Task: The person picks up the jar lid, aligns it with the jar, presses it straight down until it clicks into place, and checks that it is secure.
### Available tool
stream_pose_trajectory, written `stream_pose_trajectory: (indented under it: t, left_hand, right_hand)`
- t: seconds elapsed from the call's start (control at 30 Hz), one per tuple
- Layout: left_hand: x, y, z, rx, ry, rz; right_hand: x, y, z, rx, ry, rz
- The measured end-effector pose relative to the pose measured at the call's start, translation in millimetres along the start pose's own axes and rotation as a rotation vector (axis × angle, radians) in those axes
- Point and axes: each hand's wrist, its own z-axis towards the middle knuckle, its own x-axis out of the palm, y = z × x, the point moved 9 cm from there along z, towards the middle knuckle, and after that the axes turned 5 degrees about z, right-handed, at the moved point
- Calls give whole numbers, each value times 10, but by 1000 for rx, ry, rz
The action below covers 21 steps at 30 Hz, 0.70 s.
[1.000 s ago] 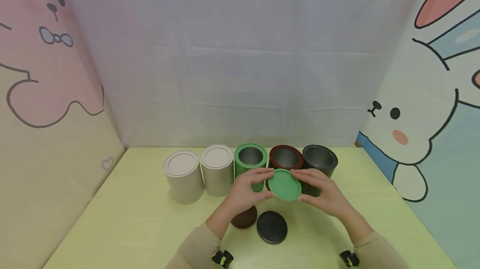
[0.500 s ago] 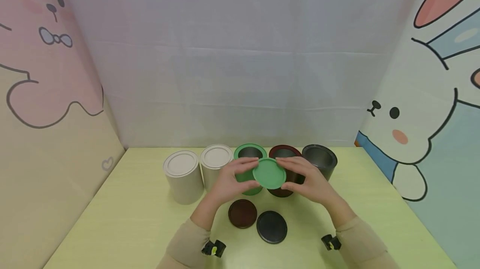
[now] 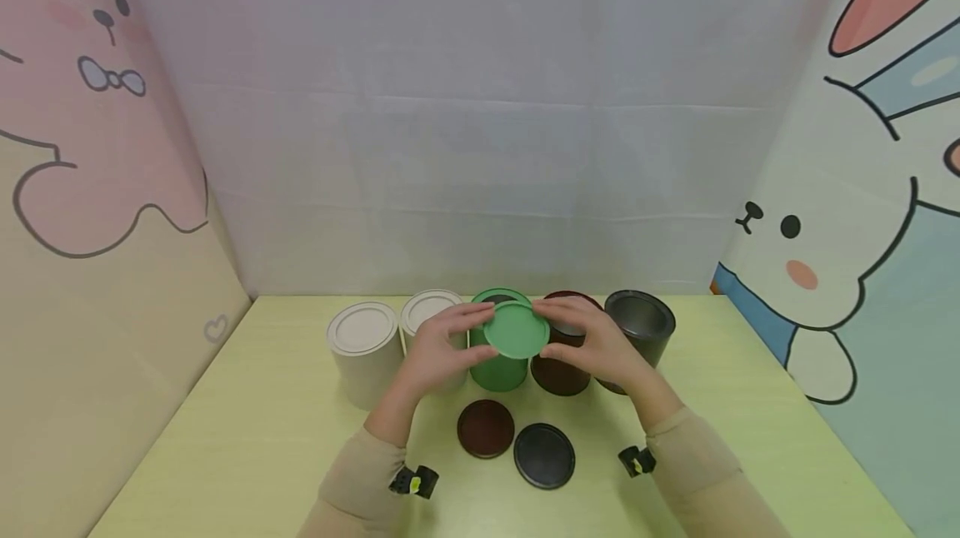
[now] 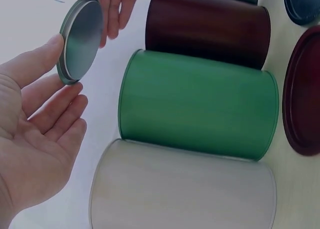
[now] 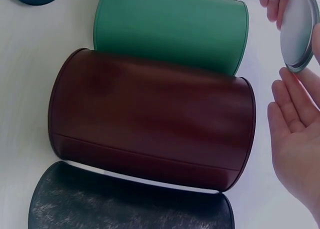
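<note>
Between my two hands is a round green lid (image 3: pixel 516 330), its metal underside showing in both wrist views. My left hand (image 3: pixel 442 346) pinches the lid's left edge between thumb and fingers. On the opposite edge, my right hand (image 3: pixel 592 340) pinches it the same way. The lid is tilted toward the head camera and overlaps the open green canister (image 3: pixel 498 373) in that view, above its mouth. To the right of that canister stands a dark red canister (image 3: pixel 561 376), uncovered, partly hidden by my right hand.
A black canister (image 3: pixel 641 321), open on top, ends the row at right. Two lidded cream canisters (image 3: pixel 367 363) stand at left. A dark red lid (image 3: pixel 486 429) and a black lid (image 3: pixel 544 455) lie on the table in front.
Both hands have carried the green lid left and away from me, from in front of the dark red canister to over the green one. The dark red lid has come into full view.
</note>
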Motion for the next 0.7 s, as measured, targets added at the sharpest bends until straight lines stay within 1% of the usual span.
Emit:
stream_pose_trajectory:
  t: [0.23,0.4,0.53,0.6,0.7]
  left_hand:
    - [-22,117,92,6,19,76]
    - [-42,249,165,-26,39,101]
    - [-45,323,221,-51,72,115]
    - [-47,350,249,-63,87,140]
    - [-46,363,292,-56,105,189]
  right_hand:
    - [45,-76,143,34,34,-62]
    - [105,-142,223,67,63,-90]
    - [158,-246,265,100,77,-108]
    - [179,-280,287,110,86,-111]
    - [198,-310,322,116,102,-105]
